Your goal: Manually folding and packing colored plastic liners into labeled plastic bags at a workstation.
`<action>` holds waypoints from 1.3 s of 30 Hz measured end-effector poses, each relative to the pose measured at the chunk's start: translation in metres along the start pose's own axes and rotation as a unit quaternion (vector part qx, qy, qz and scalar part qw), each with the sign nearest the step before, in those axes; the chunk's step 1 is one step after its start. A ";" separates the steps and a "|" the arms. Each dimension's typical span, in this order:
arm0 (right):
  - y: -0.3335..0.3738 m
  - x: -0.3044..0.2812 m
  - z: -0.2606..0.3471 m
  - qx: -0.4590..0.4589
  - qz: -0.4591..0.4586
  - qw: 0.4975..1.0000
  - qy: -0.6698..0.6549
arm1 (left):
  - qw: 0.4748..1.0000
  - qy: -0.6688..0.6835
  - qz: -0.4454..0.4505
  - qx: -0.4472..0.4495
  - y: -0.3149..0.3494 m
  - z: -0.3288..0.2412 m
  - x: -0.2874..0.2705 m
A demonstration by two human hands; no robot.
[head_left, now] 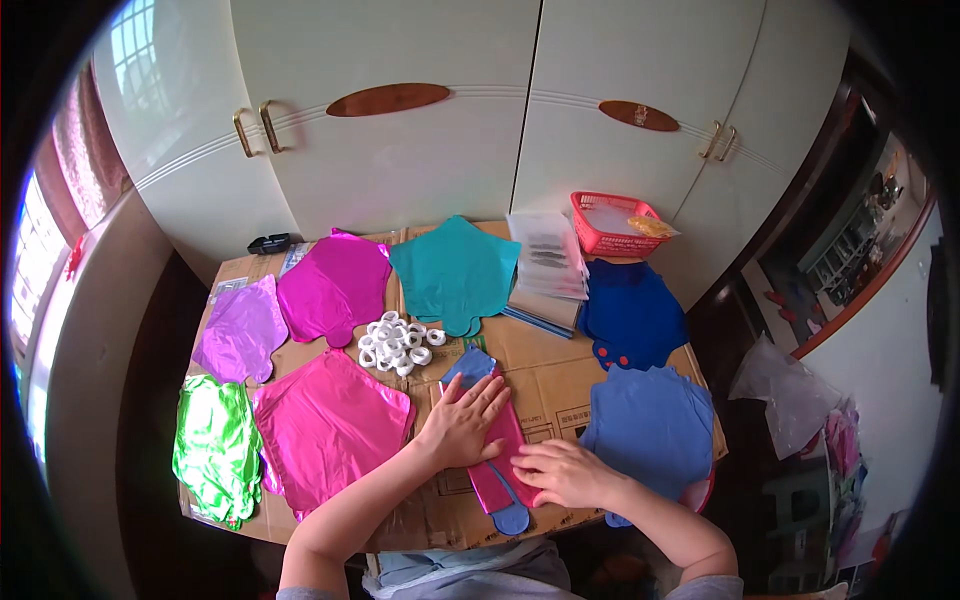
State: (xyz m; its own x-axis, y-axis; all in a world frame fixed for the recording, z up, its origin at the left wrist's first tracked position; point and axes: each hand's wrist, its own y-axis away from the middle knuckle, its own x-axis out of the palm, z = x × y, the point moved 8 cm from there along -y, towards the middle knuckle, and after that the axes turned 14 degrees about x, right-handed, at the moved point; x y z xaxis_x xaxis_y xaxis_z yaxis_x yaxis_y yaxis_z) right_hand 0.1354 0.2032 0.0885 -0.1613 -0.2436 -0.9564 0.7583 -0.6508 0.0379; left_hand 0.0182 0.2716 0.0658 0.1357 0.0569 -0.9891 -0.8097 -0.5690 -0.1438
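Near the middle front of the cardboard, a narrow folded bundle of deep pink foil [514, 437] lies together with blue foil. The blue foil [511, 517] shows as a rounded tab at the near end and as a pointed piece at the far end. My left hand [463, 422] presses on the bundle's upper half, palm down with fingers stretched out. Across its lower right part rests my right hand [565, 472], fingers extended and slightly bent. Nothing is gripped in either hand. Small white ribbon rolls [398, 343] sit in a heap just beyond my left hand.
Flat foil balloons surround the bundle: bright pink [335, 425], green [215, 450], lilac [240, 330], magenta [335, 285], teal [456, 272], dark blue [635, 312] and light blue [650, 430]. Clear plastic sleeves [547, 257] and a red basket [607, 241] stand at the back, before white cabinets [400, 160].
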 end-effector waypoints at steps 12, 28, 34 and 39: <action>-0.009 0.002 0.026 0.049 -0.192 0.978 0.060 | 0.998 -0.048 -0.015 -0.042 -0.013 0.023 0.000; -0.006 0.016 0.007 0.098 -0.192 0.977 -0.008 | 0.909 0.180 -0.274 -0.257 0.034 0.040 -0.024; -0.008 0.013 0.009 0.095 -0.178 0.979 0.011 | 0.793 0.412 -0.350 -0.280 0.053 0.042 0.003; -0.011 0.013 0.010 0.092 -0.159 0.983 0.025 | 0.853 0.357 -0.207 -0.320 0.060 0.028 0.007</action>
State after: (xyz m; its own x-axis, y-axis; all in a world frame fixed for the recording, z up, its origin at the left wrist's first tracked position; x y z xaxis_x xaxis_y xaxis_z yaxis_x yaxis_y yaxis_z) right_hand 0.1183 0.2000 0.0785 -0.3359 0.0257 -0.9416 0.5479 -0.8078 -0.2175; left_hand -0.0453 0.2609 0.0489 0.8329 -0.0229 -0.5529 -0.1618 -0.9656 -0.2038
